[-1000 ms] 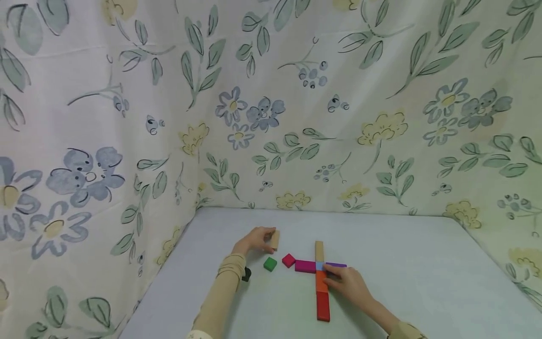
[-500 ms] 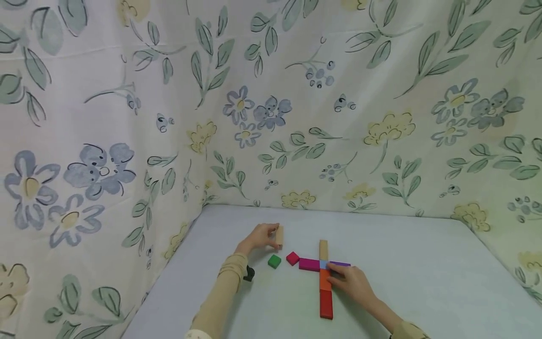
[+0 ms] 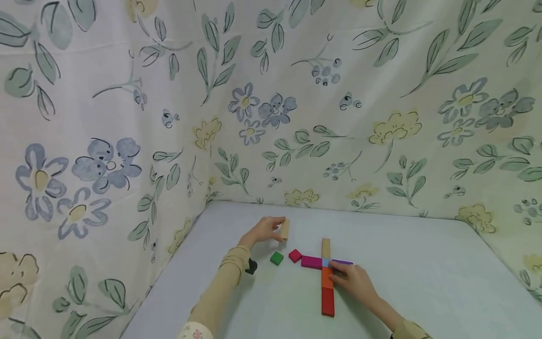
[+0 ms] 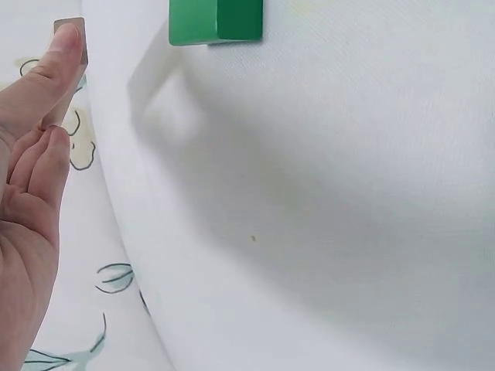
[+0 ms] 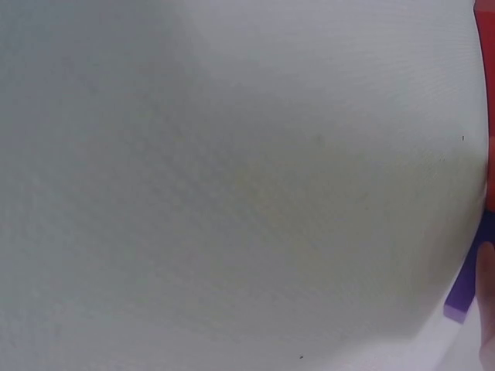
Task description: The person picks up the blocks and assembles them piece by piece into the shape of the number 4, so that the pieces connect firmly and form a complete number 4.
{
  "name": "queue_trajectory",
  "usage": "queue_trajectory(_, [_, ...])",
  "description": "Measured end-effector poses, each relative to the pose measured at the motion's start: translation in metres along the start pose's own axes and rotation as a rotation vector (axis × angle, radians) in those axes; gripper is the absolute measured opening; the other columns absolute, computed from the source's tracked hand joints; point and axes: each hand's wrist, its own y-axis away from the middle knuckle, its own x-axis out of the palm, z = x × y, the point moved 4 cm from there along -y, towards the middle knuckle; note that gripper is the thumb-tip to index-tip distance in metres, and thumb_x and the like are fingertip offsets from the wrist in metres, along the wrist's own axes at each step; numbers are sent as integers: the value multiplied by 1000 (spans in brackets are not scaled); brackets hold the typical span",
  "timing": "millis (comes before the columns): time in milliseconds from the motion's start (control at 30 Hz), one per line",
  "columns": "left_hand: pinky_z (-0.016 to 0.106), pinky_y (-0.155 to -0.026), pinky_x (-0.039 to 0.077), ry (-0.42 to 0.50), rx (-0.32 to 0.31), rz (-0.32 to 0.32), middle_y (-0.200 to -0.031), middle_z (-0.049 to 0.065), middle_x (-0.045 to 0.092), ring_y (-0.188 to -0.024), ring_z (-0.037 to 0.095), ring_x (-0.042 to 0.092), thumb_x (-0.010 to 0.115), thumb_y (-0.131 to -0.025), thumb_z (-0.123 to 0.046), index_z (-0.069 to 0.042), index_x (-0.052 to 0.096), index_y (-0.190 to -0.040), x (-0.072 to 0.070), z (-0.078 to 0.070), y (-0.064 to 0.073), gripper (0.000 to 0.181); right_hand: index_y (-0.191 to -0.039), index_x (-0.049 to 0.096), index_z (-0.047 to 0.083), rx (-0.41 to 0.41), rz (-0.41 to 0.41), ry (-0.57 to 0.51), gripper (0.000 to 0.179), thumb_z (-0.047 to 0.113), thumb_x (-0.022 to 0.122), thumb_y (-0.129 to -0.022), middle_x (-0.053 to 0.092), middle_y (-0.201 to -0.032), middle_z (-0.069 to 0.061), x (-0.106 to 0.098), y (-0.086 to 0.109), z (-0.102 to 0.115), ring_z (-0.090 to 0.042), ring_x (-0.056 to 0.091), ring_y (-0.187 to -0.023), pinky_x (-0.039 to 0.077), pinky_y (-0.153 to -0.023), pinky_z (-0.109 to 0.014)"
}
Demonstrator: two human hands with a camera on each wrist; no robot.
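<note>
My left hand [image 3: 263,230] pinches a plain wooden block [image 3: 285,229] between thumb and fingers, above the far left of the table. Left of centre, a cross of flat blocks lies on the cloth: a plain wooden block [image 3: 325,247] at the far end, a light blue one [image 3: 325,262] in the middle, magenta [image 3: 311,262] left, purple [image 3: 345,262] right, orange [image 3: 327,278] and red [image 3: 328,302] nearer me. My right hand [image 3: 355,282] rests beside the cross, extended fingers touching near the blue and orange blocks. The right wrist view shows a finger [image 5: 486,290] by the purple block.
A crimson block [image 3: 295,255] lies left of the magenta one, and a green block [image 3: 277,258] lies farther left. Something small and black [image 3: 251,267] shows by my left wrist. A flowered curtain [image 3: 296,141] hangs behind and left of the white table [image 3: 423,273].
My left hand has carried the wooden block slightly away from me and to the right, past the green block. The right hand stays beside the cross. The head view has shifted a little.
</note>
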Motion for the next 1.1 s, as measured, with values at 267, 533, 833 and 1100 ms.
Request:
queue_trajectory(267, [30, -103, 43, 2, 27, 5, -148, 12, 42, -133, 24, 44, 78, -75, -8, -4, 40, -143, -4, -14, -6, 78, -111, 71, 8, 48, 18, -19, 37, 18, 78, -76, 72, -107, -8, -2, 0, 3, -8, 61, -80, 55, -75, -31])
queue_trajectory(533, [30, -104, 42, -4, 17, 29, -149, 9, 41, -132, 23, 46, 77, -76, -8, -7, 39, -144, -2, -25, -8, 78, -111, 71, 8, 58, 22, -21, 37, 18, 78, -76, 72, -107, -9, -2, 0, 4, -9, 62, -80, 55, -75, -31])
queue_trajectory(833, [30, -103, 43, 4, 40, 47, -149, 10, 41, -132, 24, 46, 77, -77, -7, -7, 39, -144, 1, -35, -11, 77, -111, 71, 8, 67, 19, -19, 37, 18, 78, -76, 72, -107, -9, -2, 0, 3, -9, 61, -81, 55, -76, -33])
queue_trajectory(1100, [32, -105, 42, 6, 62, 62, -149, 11, 41, -133, 23, 44, 77, -76, -4, -4, 39, -143, 10, -42, -15, 78, -112, 71, 9, 76, 28, -16, 38, 19, 78, -76, 72, -107, -9, -1, 0, 2, -6, 51, -73, 52, -71, -25])
